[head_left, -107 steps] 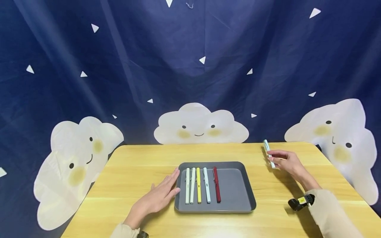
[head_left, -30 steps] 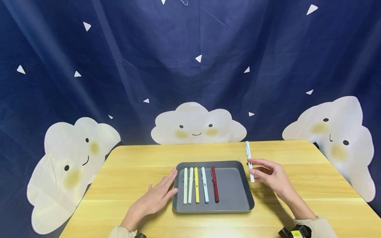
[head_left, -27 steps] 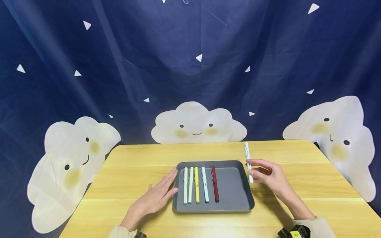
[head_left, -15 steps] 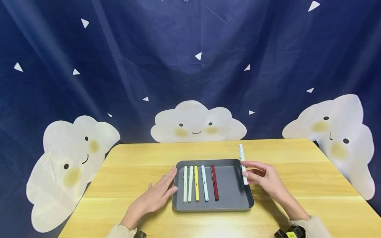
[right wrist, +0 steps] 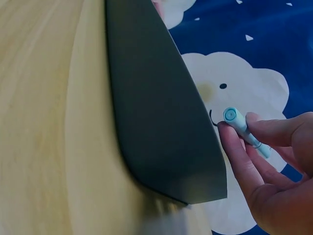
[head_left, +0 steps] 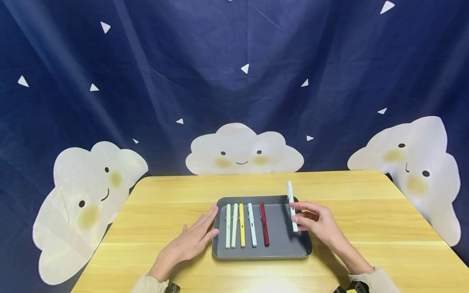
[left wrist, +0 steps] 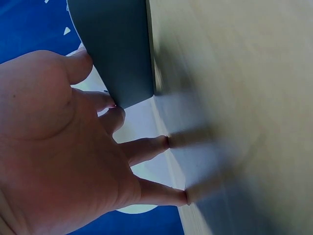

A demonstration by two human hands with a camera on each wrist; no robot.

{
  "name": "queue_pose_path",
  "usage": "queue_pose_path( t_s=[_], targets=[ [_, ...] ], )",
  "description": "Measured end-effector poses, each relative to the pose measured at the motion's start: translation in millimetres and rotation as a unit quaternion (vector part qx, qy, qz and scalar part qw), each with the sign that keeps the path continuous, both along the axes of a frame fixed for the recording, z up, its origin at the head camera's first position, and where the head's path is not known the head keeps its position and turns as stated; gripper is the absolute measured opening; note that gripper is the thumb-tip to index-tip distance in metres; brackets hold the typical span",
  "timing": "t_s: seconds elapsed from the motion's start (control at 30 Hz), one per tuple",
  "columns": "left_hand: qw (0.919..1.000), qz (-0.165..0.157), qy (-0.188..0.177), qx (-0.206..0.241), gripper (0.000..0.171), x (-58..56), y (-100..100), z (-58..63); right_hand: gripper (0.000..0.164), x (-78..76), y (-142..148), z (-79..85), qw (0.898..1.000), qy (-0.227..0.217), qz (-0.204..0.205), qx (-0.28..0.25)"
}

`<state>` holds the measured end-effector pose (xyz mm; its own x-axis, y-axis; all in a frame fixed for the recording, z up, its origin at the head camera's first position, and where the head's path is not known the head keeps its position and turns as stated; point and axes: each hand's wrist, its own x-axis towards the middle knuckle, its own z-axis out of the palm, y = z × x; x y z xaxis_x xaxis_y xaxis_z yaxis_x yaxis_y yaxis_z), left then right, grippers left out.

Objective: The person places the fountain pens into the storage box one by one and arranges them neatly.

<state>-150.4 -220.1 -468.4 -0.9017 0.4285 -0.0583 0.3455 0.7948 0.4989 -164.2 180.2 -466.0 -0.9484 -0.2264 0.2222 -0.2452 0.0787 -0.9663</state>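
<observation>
My right hand point(head_left: 318, 221) pinches a pale blue pen point(head_left: 290, 195) between thumb and fingers, over the right part of a dark grey tray point(head_left: 282, 254). In the right wrist view the pen's round end point(right wrist: 231, 114) points at the camera, above the tray's wall point(right wrist: 161, 112). My left hand point(head_left: 190, 240) lies with extended fingers against the tray's left edge; in the left wrist view its thumb and some fingertips meet the tray wall point(left wrist: 117, 49). Inside the tray lie two pale green pens point(head_left: 228, 232) point(head_left: 234, 232), a yellow pen point(head_left: 242, 232), a light blue pen point(head_left: 253, 232) and a dark red pen point(head_left: 265, 232), side by side.
The tray stands on a light wooden table point(head_left: 165, 211), whose far edge runs along a dark blue curtain point(head_left: 165, 81) printed with white clouds point(head_left: 242, 140). Bare tray floor shows to the right of the dark red pen.
My right hand has carried the pale blue pen leftward from the table's far right to over the tray. The left hand stays at the tray's left edge.
</observation>
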Motion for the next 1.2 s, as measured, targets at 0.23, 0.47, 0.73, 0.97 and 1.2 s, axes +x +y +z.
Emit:
queue_pose_path(
  t_s=[0.23,0.47,0.73,0.97,1.2],
  targets=[
    [1.0,-0.002,-0.001,-0.002,0.066,-0.2,0.1,0.7,0.04,2.0,-8.6,-4.3,1.0,0.004,0.013,0.005],
    [1.0,-0.001,-0.005,0.0,0.067,-0.5,-0.7,-0.1,0.042,5.5,-16.7,-5.8,1.0,-0.013,0.021,0.003],
    [1.0,-0.003,-0.003,-0.003,0.066,-1.0,0.2,0.2,0.041,8.5,-22.8,-6.3,0.999,-0.012,0.037,0.009],
    [1.0,-0.008,0.0,-0.002,0.066,-1.4,1.3,1.6,0.038,9.1,-27.1,-6.8,0.998,-0.023,0.041,0.033],
    [1.0,-0.007,-0.001,-0.005,0.066,-1.4,0.5,0.8,0.031,8.3,-38.5,-8.4,0.995,-0.03,0.021,0.092]
  ],
)
